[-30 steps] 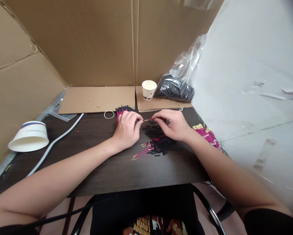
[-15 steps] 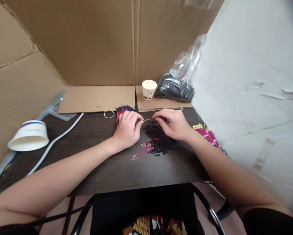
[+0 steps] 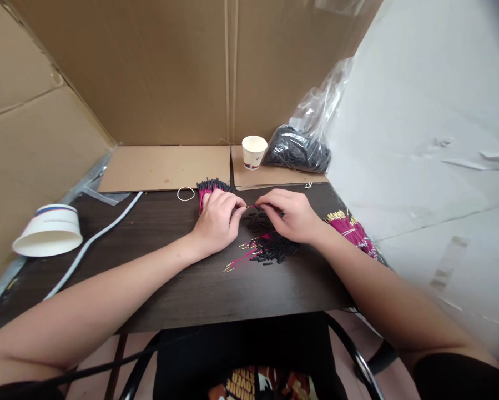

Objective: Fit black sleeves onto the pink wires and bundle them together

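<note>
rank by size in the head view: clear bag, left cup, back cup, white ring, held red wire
1. clear bag
2. left cup
3. back cup
4. white ring
5. held red wire, partly hidden by the fingers
The left cup is nearer the camera, so the cups' true order is unsure.

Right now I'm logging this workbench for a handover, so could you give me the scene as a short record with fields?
Left grip: pinching a thin red wire
Right grip: pinching the same wire
Beside left grip: black-tipped red wire bundle
Nearest the person: loose gold-tipped red wires, short black tubes
Beyond right forearm: gold-tipped red wire bundle
Back: upright paper cup, clear plastic bag of black pieces
Far left: tipped paper cup
</note>
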Demonstrator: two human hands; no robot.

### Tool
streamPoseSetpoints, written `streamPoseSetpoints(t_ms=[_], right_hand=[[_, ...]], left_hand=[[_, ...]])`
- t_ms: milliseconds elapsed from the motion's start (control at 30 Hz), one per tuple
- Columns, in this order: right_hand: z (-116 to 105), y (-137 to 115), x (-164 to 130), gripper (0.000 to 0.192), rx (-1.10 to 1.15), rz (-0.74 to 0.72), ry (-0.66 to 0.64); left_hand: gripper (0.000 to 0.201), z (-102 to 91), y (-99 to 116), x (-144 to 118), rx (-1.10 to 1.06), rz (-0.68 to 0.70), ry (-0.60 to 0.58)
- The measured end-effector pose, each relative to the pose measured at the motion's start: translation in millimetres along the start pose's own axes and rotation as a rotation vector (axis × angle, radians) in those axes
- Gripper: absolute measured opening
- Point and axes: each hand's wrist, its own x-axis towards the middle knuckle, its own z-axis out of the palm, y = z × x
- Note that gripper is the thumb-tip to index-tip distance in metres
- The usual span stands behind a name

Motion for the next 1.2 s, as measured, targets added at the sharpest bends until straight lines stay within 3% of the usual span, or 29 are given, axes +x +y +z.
streamPoseSetpoints(t_ms=[633, 1000, 1100, 1200], right_hand=[[3.6, -3.0, -0.2, 0.021, 0.028, 0.032, 0.033], [3.1, 0.8, -0.7, 0.019, 0.015, 0.055, -0.049], [2.3, -1.6, 1.4, 0.017, 0.036, 0.112, 0.027], [1.5, -5.0, 3.9, 0.013, 0.052, 0.192, 0.122]], left_hand=[[0.020, 0.7, -2.5, -0.1, -0.055, 0.049, 0.029], [0.018, -1.0, 0.1, 0.5, -0.044, 0.012, 0.007], [0.015, -2.4, 2.4, 1.1, -0.072, -0.012, 0.040], [0.029, -3.4, 4.3, 1.6, -0.140, -0.033, 0.088]])
